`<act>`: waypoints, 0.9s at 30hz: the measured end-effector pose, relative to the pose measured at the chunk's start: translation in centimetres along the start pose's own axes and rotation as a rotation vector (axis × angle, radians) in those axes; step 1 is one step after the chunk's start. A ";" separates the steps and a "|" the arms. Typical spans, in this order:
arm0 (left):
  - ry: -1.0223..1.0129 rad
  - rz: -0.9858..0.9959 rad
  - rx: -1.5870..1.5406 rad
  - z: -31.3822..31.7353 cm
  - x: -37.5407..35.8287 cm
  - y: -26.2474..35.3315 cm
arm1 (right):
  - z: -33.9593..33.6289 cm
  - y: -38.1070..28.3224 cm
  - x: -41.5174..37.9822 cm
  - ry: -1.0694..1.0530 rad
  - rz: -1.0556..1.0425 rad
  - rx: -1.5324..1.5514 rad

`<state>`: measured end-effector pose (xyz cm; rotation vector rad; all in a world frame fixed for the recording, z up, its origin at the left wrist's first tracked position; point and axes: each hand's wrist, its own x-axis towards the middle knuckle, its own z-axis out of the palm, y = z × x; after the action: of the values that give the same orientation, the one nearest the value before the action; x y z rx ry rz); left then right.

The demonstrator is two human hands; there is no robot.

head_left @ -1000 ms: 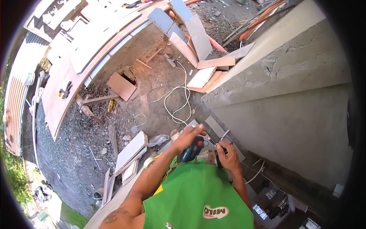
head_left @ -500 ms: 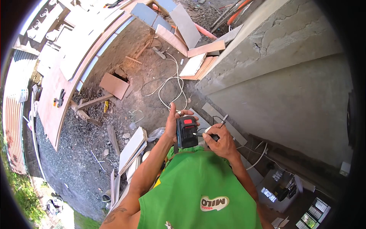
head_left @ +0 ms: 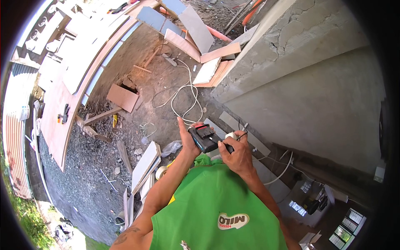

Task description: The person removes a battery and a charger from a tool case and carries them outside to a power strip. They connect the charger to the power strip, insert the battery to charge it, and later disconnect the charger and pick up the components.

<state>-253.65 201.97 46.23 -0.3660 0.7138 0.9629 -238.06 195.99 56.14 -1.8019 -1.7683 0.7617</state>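
My left hand (head_left: 189, 143) is wrapped round a black power-tool battery pack (head_left: 203, 138) with a red button, its thumb pointing up along the side. The pack is tilted, so its slotted top shows. Close beside it my right hand (head_left: 237, 156) is closed on a black charger cable (head_left: 242, 135); a thin plug end reaches from its fingers to the pack. A white rounded piece (head_left: 231, 136) shows just above the right fingers. Part of the cable is hidden in the right hand.
A coiled white extension cord (head_left: 193, 98) lies on the dirt ground ahead. Cut boards (head_left: 208, 71) lean and lie by the concrete wall (head_left: 308, 91) at right. A plywood table (head_left: 58, 112) stands at left with a black tool (head_left: 66, 113). Gravel (head_left: 83, 183) is heaped below it.
My left hand has turned the battery pack from upright to tilted, bringing its top into view. My right hand has moved slightly left, closer against the pack.
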 end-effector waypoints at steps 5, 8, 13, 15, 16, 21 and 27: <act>0.045 0.117 0.136 0.4 -0.2 -0.1 | 0.5 0.0 0.0 0.038 -0.001 -0.044; 0.065 0.175 0.157 0.6 -0.4 -0.1 | 0.8 -0.1 -0.2 0.043 -0.001 -0.040; 0.064 0.221 0.186 0.9 -0.8 -0.1 | 1.1 -0.3 -0.6 0.040 -0.034 -0.096; 0.052 0.223 0.170 1.0 -1.2 0.0 | 1.3 -0.2 -0.8 0.038 0.009 -0.084; 0.061 0.222 0.167 0.5 -2.0 -0.3 | 1.3 -0.5 -1.6 0.022 0.059 -0.072; 0.034 0.204 0.153 -0.2 -1.6 0.2 | 2.1 -0.8 -1.5 0.016 0.029 -0.059; -0.006 0.285 0.220 -0.6 -1.5 2.1 | 3.1 -1.6 -0.1 -0.032 -0.056 -0.068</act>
<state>-256.25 201.82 46.94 -0.0681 0.8731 1.1395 -241.38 195.80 55.06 -1.7849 -1.8776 0.7203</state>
